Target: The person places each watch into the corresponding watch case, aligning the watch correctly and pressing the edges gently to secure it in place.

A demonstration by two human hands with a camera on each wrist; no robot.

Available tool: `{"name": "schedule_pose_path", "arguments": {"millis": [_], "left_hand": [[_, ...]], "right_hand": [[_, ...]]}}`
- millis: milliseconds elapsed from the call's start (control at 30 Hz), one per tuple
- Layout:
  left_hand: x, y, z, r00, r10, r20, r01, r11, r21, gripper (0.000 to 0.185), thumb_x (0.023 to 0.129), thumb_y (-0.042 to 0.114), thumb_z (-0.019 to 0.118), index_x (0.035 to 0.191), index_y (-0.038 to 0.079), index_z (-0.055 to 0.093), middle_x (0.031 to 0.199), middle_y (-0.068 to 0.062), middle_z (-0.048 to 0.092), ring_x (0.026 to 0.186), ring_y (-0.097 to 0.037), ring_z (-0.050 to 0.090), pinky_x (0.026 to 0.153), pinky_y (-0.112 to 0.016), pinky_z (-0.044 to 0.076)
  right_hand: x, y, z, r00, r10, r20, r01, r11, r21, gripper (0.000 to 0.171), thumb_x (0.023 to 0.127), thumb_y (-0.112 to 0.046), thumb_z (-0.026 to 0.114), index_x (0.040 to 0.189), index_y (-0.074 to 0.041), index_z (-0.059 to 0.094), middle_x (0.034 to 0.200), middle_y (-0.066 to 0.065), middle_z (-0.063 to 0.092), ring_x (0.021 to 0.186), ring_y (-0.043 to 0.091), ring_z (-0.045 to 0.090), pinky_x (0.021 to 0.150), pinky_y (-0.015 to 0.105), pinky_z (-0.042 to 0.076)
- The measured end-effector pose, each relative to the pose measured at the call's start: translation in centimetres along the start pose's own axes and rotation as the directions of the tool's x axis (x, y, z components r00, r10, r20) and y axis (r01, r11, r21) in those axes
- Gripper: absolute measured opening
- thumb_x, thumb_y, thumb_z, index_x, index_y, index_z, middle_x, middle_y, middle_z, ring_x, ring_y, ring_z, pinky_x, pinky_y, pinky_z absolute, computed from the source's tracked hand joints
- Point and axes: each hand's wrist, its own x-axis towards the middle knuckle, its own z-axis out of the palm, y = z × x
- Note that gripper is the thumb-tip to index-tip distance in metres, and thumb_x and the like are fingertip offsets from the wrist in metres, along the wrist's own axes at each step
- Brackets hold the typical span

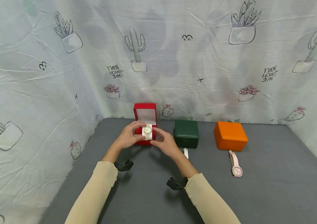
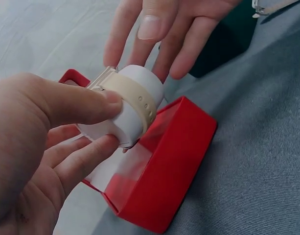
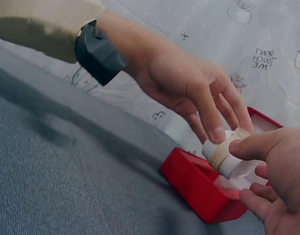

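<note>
Green box [image 1: 186,133]; orange box [image 1: 230,135]; pink watch [image 1: 235,165]

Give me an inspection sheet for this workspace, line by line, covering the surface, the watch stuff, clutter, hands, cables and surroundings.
Surface: grey table.
Job's things: cream watch wrapped round a white cushion, held over the open red box.
Clutter: closed green box and orange box; pink watch lying flat in front of the orange one; a white strap end by the green box.
Hands: left hand pinches the cushion; right hand has fingertips on it.
Cables: nothing seen.
Surroundings: cactus-print cloth behind and at both sides.
</note>
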Motion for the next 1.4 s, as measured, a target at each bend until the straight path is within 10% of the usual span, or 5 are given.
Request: {"name": "schedule_pose_path", "arguments": {"millis": [1400], "left_hand": [[2.2, -0.8, -1.2, 0.986, -0.115, 0.118, 0.097, 0.984, 0.151, 0.045, 0.088, 0.006, 0.067, 0.130, 0.008, 0.051, 0.139, -0.014, 0.050, 0.132, -0.034, 0.047, 0.108, -0.051, 0.042]], "right_hand": [[2.9, 3.2, 2.0, 0.979, 0.161, -0.126, -0.167, 0.985, -0.037, 0.078, 0.083, -0.012, 0.076, 0.148, 0.000, 0.034, 0.149, 0.016, 0.044, 0.137, 0.027, 0.045, 0.106, 0.041, 0.044]]}}
